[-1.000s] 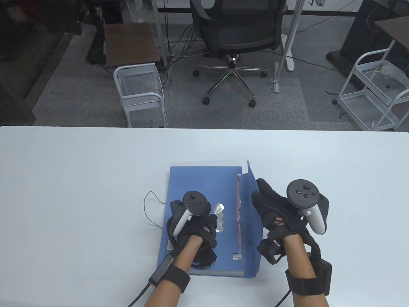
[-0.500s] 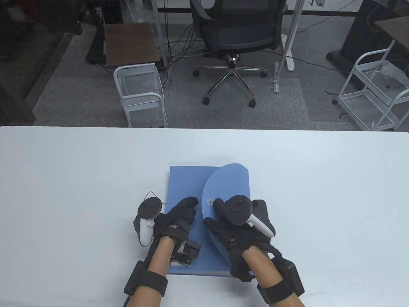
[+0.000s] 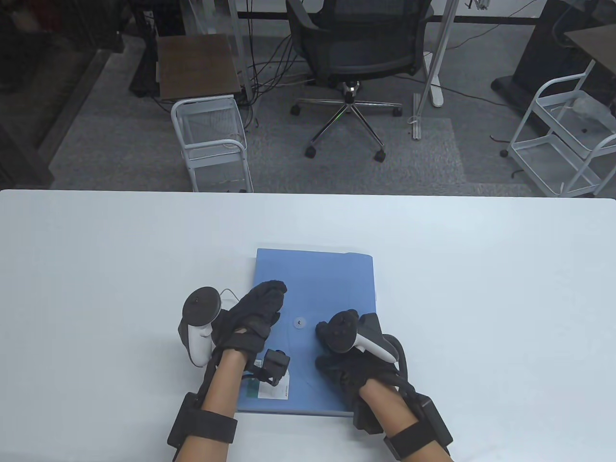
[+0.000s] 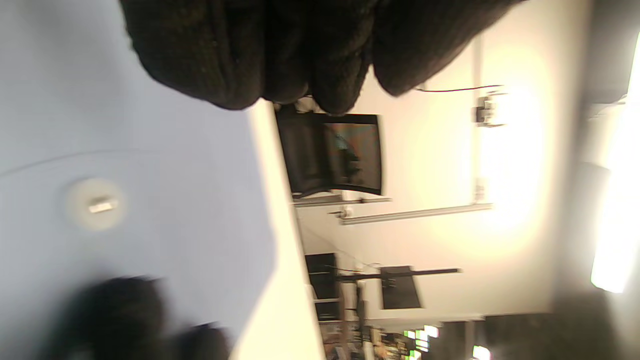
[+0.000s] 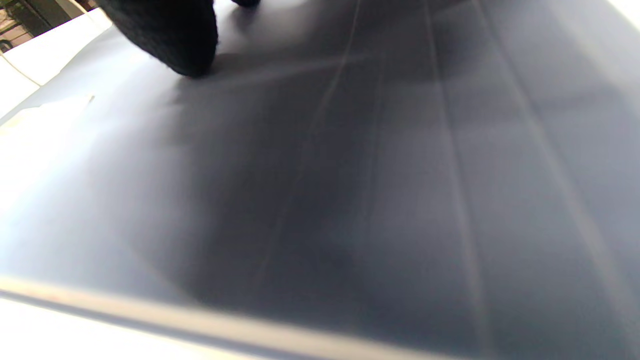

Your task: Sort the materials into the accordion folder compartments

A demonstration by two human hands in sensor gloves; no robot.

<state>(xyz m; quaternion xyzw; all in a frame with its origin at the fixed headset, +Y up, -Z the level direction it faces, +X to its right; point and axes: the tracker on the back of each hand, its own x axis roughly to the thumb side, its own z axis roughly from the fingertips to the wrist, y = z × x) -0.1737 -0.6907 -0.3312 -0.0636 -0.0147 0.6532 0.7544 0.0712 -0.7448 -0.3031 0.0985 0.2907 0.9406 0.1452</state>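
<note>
A blue accordion folder [image 3: 327,279] lies flat and closed on the white table [image 3: 96,269], its rounded flap folded down over the front. A small white clasp button [image 3: 300,322] sits on the flap; it also shows in the left wrist view [image 4: 95,204]. My left hand [image 3: 257,308] lies flat on the folder's left part, fingers stretched out. My right hand [image 3: 337,358] presses on the flap just right of the button, mostly hidden under its tracker. In the right wrist view one fingertip [image 5: 170,35] touches the folder's surface [image 5: 350,200].
A thin string [image 3: 231,294] lies on the table by the folder's left edge. A white label [image 3: 274,387] sticks on the folder's near left corner. Beyond the far table edge stand an office chair [image 3: 356,53] and wire carts [image 3: 211,139].
The open flap was swung over from the right and now lies flat on the folder. My right hand followed it down to press near the button. My left hand shifted to the folder's left side.
</note>
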